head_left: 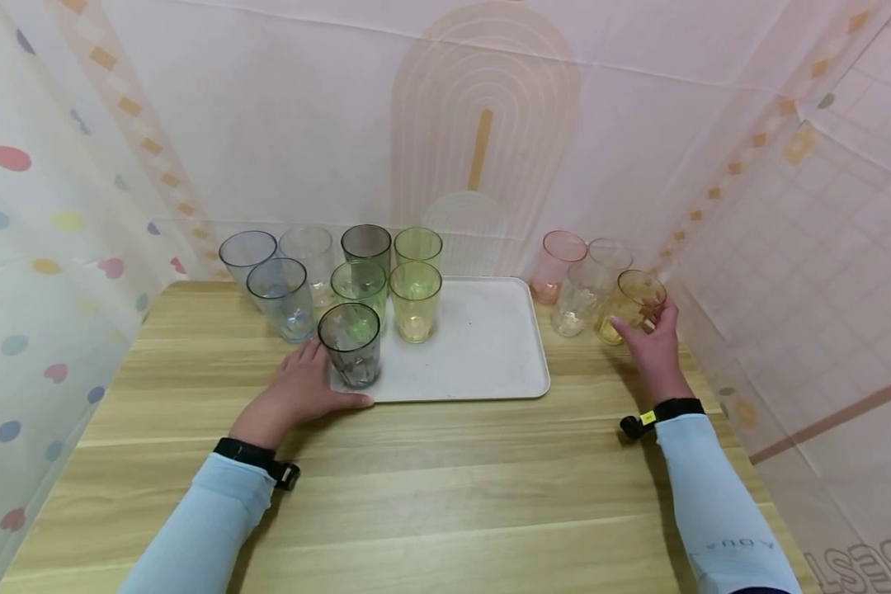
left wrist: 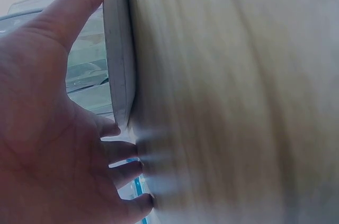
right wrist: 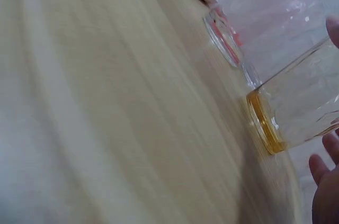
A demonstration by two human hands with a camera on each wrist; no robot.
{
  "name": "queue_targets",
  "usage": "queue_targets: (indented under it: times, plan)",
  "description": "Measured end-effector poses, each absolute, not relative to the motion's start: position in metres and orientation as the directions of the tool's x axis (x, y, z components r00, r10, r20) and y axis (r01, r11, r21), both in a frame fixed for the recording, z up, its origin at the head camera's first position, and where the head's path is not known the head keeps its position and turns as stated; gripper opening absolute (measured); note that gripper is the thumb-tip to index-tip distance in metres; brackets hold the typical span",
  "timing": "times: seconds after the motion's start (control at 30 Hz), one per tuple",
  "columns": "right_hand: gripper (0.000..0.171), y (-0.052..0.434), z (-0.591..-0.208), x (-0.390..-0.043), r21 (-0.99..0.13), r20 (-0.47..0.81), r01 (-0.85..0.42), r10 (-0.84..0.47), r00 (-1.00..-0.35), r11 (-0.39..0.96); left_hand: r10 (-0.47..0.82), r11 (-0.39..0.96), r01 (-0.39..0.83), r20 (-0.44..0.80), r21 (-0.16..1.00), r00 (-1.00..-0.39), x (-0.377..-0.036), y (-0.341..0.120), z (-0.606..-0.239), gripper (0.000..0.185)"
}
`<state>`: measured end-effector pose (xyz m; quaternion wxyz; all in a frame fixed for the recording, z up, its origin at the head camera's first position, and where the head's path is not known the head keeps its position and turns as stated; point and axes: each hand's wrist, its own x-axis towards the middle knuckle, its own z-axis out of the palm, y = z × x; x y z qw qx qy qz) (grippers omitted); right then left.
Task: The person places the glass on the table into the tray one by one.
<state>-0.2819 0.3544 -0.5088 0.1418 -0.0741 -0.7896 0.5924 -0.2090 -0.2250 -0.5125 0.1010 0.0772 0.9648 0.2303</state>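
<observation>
My right hand holds an amber glass at the table's right, thumb on the near side and fingers around the far side. In the right wrist view the amber base stands at the tabletop. My left hand rests against the front left corner of a white tray, thumb along the front edge, fingers spread by the left side. Next to those fingers stands a dark grey glass on the tray. Behind it are a green glass and a yellow glass.
Another dark grey glass and a green glass stand farther back. Left of the tray are a blue glass, a bluish glass and a clear glass. Beside the amber glass stand a pink glass and clear glasses.
</observation>
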Motion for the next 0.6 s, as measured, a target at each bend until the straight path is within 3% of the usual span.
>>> queue_targets:
  times: [0.6]
  plan:
    - [0.086,0.356,-0.505,-0.273,-0.945,0.196,-0.105,0.277,-0.941,0.311,0.188,0.887,0.087,-0.185,0.453,-0.965,-0.212,-0.226,-0.516,0.152]
